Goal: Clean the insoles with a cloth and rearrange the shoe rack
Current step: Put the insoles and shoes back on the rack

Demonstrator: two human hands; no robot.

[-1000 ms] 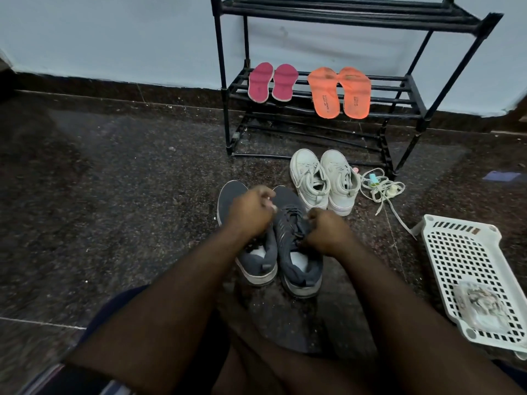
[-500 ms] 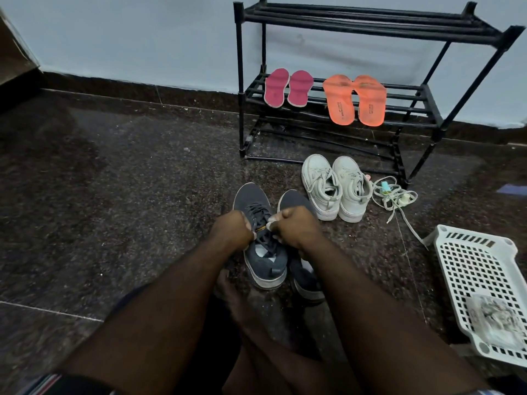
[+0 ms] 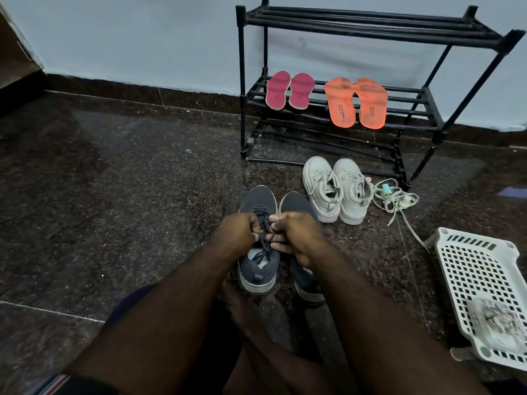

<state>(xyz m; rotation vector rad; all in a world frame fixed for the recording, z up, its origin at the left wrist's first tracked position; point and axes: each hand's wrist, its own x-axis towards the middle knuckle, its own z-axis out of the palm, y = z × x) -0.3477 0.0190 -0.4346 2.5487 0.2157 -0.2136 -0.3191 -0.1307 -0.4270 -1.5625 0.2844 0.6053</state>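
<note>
The person is sitting on the dark stone floor (image 3: 114,181) with the grey shoes (image 3: 258,252) drawn in close between the legs, probably so both hands can be working the laces without reaching. The left hand (image 3: 236,233) is curling its fingers around the dark lace (image 3: 263,232) over the left-hand grey shoe, and the right hand (image 3: 296,235) is pinching the same lace from the other side, knuckles up, the two hands nearly touching above the shoe's tongue. Both forearms are stretching straight out and converging on that one shoe. It looks like tying or tightening, a step in getting the pair ready for the shoe rack (image 3: 370,29). The pink insoles (image 3: 289,91) and orange insoles (image 3: 356,102) are lying flat on the rack's middle shelf, likely set there after wiping. The white shoes (image 3: 336,189) are waiting just in front of the rack, loose white laces (image 3: 395,196) beside them. A crumpled cloth (image 3: 497,325) is lying in the white basket (image 3: 479,269) to the right, apart from both hands.
</note>
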